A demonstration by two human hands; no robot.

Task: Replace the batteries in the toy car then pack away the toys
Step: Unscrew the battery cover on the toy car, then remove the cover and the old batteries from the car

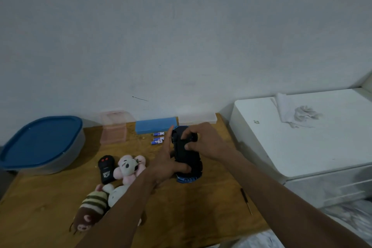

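The toy car (186, 155), dark with blue trim, lies belly-up on the wooden table (191, 207). My left hand (167, 165) braces its left side, thumb across the near end and fingers stretched out. My right hand (203, 143) grips the far half, fingertips pressing on the underside. Three blue batteries (158, 138) lie in a row just left of the car. A black remote (106, 169) sits left of a pink-and-white plush (129, 167). A white plush (115, 193) and a striped brown plush (90, 209) lie nearer, partly under my left forearm.
A thin screwdriver (246, 200) lies near the table's right edge. A grey tub with a blue lid (43, 145) stands at far left. A pink clear box (113, 130), a blue box (156, 125) and a clear box (198, 119) line the wall. A white cabinet (302, 147) holding crumpled tissue (298, 115) stands right.
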